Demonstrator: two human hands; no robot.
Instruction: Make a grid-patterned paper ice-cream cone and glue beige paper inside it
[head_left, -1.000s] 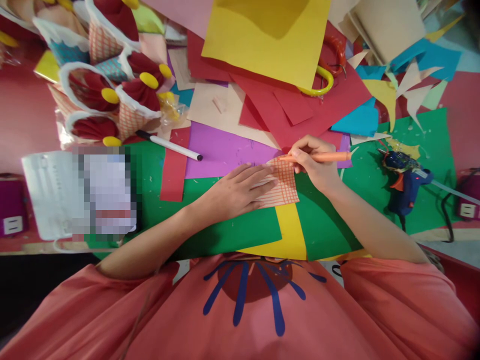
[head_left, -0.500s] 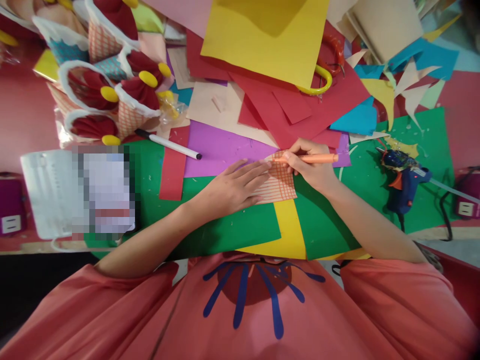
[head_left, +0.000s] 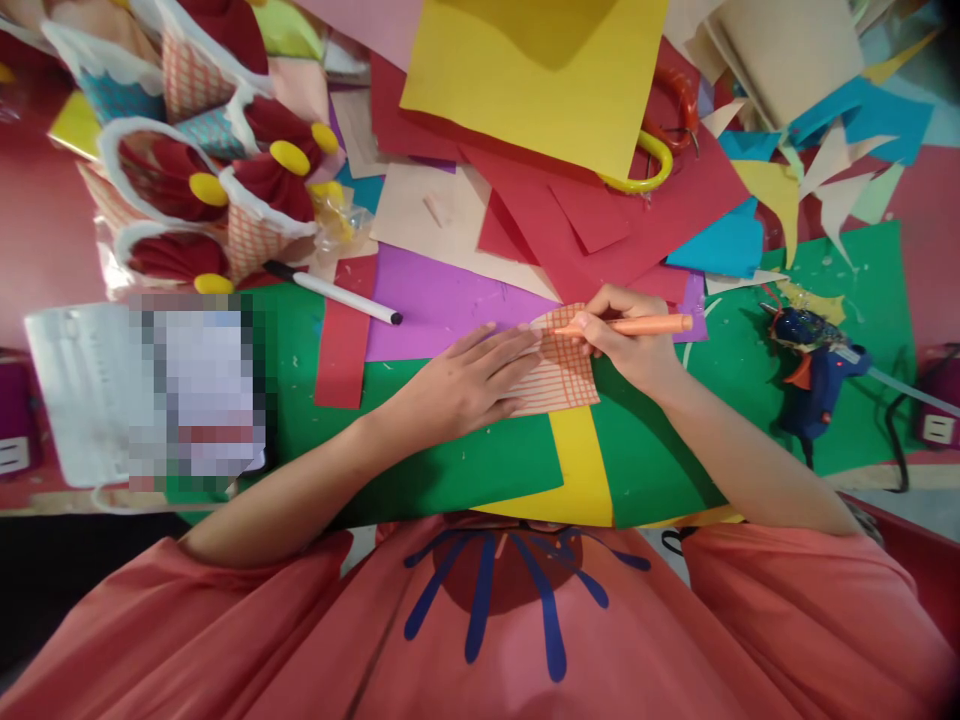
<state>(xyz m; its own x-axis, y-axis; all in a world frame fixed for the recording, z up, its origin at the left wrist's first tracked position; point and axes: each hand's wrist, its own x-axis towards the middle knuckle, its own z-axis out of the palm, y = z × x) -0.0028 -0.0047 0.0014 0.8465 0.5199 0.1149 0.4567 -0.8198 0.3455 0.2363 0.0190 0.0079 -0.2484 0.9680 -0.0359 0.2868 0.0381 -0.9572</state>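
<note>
Under my left hand (head_left: 469, 375) lies a pale piece of paper (head_left: 566, 375) with orange lines on it. The hand is flat, fingers stretched out over the paper's left part, covering some of it. Crossed lines form a grid on the right side, while the part nearer my fingers shows mostly lines in one direction. My right hand (head_left: 634, 330) grips an orange marker (head_left: 649, 325), its tip at the paper close to my left fingertips. A purple sheet (head_left: 427, 300) and a green sheet (head_left: 450, 450) lie beneath, with a yellow strip (head_left: 585, 460) below the paper.
A white marker (head_left: 349, 298) lies left of centre. Paper cones (head_left: 259, 225) with dark red filling crowd the upper left. At right sits a blue glue gun (head_left: 817, 385) with a cord. Scissors (head_left: 652, 165) lie partly under a yellow sheet (head_left: 532, 80). A blurred-out device (head_left: 214, 390) is at left.
The orange marker's tip shifted left towards my left fingers, then slightly down and right. More crossing lines appear on the paper. My left hand stays flat, and the view has shifted slightly.
</note>
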